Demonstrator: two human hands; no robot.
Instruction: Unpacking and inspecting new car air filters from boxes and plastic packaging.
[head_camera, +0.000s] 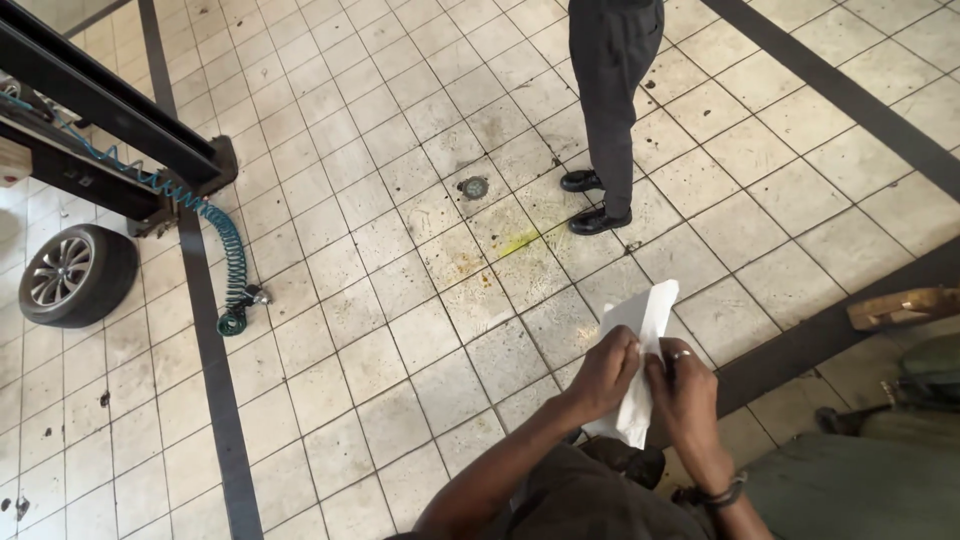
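Both of my hands hold a white sheet of paper (645, 315) in front of me, above the tiled floor. My left hand (605, 372) grips its left edge with the fingers curled over it. My right hand (682, 385), with a ring on one finger and a band at the wrist, pinches the paper from the right. The sheet stands upright and is creased; its lower part hangs below my hands.
Another person stands ahead in dark trousers (610, 90) and black shoes (598, 220). At left are a car wheel (75, 275), a black lift frame (110, 110) and a coiled green air hose (232, 260). A yellow stain (515, 243) marks the tiles. A wooden piece (900, 307) lies at right.
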